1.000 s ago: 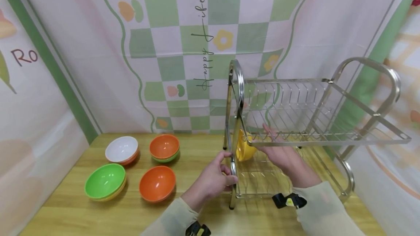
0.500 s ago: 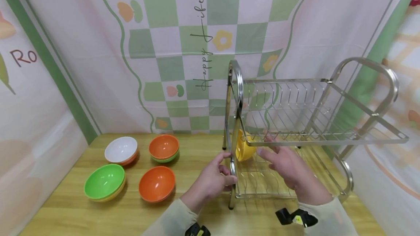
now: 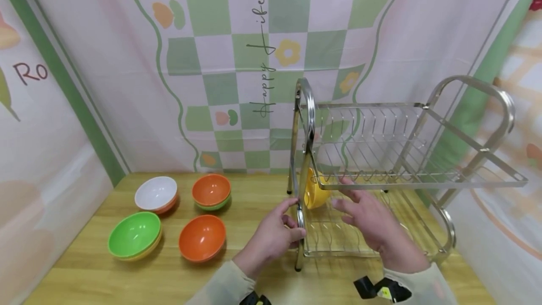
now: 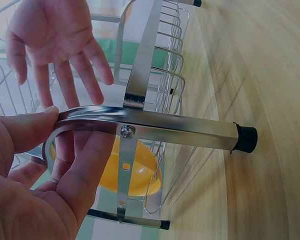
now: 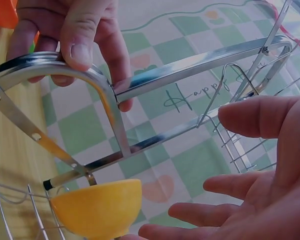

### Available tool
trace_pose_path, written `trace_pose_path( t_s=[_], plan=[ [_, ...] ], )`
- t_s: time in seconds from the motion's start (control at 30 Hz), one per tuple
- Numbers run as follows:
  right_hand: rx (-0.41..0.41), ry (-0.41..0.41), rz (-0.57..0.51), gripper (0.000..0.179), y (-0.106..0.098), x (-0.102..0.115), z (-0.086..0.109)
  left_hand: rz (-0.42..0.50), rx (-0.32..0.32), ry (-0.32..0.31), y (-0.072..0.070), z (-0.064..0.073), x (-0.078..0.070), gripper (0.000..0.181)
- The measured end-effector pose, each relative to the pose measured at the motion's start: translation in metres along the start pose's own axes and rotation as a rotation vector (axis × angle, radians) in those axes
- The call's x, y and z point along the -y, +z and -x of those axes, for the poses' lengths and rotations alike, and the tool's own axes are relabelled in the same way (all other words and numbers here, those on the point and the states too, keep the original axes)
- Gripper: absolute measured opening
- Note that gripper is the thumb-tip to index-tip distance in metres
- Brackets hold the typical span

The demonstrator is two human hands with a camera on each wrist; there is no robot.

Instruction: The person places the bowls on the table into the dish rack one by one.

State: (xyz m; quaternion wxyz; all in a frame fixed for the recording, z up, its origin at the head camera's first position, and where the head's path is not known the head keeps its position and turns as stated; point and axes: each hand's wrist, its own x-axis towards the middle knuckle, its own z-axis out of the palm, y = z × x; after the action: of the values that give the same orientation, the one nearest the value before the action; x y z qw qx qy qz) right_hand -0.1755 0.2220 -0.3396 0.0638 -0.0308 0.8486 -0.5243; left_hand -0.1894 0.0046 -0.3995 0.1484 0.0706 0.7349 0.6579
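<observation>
A two-tier metal dish rack (image 3: 306, 145) stands on the right half of the table. My left hand (image 3: 271, 239) grips its left front post, thumb and fingers curled round the metal in the left wrist view. On the lower tier, at the left end, a yellow bowl (image 3: 315, 194) sits tipped on its side among the wires. My right hand (image 3: 377, 222) is just right of the bowl and under the upper tier's front edge. Its fingers (image 5: 200, 215) are spread and relaxed, apart from the bowl, with nothing in them.
Left of the rack are stacked bowls: white over orange (image 3: 156, 194), green over yellow (image 3: 135, 234), and orange over green (image 3: 211, 191). An orange bowl (image 3: 202, 238) sits nearest the left hand. A patterned curtain (image 3: 245, 60) hangs behind the table.
My right hand has drawn back from the yellow bowl, toward the front and right, leaving it on the lower tier. The left hand keeps its grip on the rack post.
</observation>
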Motion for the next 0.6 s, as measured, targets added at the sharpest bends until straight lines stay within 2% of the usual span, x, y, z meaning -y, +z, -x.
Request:
trace_pose_path(
  t_s=[0.27, 0.6],
  plan=[
    [-0.007, -0.004, -0.094, 0.085, 0.0037, 0.0009, 0.0026, -0.024, -0.001, 0.033, 0.0006, 0.0018, 0.0018, 0.084],
    [0.009, -0.017, -0.217, 0.08, 0.0069, 0.0042, 0.0066, -0.113, -0.025, 0.059, 0.0007, 0.0065, 0.0002, 0.086]
  ],
)
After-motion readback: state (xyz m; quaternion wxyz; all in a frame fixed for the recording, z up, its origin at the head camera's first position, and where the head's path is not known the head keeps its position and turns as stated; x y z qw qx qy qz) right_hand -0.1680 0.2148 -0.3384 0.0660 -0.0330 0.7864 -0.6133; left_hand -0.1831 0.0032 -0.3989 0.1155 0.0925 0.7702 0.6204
